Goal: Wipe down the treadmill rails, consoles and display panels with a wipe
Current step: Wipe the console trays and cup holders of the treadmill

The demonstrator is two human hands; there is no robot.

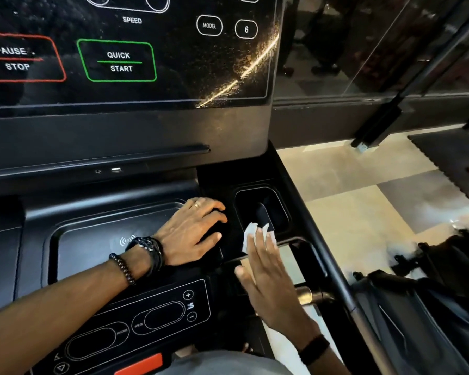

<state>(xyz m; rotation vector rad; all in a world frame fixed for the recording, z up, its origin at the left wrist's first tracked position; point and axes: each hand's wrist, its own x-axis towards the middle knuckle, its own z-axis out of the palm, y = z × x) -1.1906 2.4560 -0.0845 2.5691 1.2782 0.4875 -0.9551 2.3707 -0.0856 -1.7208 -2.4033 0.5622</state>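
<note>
Display panel: the glossy black treadmill display panel [173,50] fills the view from 9 to 12 o'clock, speckled with droplets, showing a red-outlined PAUSE/STOP button [19,59] and a green-outlined QUICK START button [117,61].
Console: the matte black plastic treadmill console [65,212] spreads below the panel, with a shallow rectangular tray [92,239] near the middle and a deep rectangular cup pocket [263,207] at about 3 o'clock from the tray.
Lower controls: a black control strip with white-outlined speed and incline ovals [136,323] sits at 6 o'clock, an orange-red tab [144,365] at its lower edge.
Rail: a black side rail [322,239] runs diagonally toward 5 o'clock, with a short metal grip [307,295] just beside it.
Left hand: the left hand [192,231] lies flat, fingers spread and relaxed, resting on the console at the tray's right edge; a dark watch and bead bracelet sit on the wrist.
Right hand: the right hand [268,274] has straight fingers pressing on the wipe, holding it flat.
Wipe: the small crumpled white wipe [251,234] lies under the right fingertips, at the near lip of the cup pocket, just right of the left hand.
</note>
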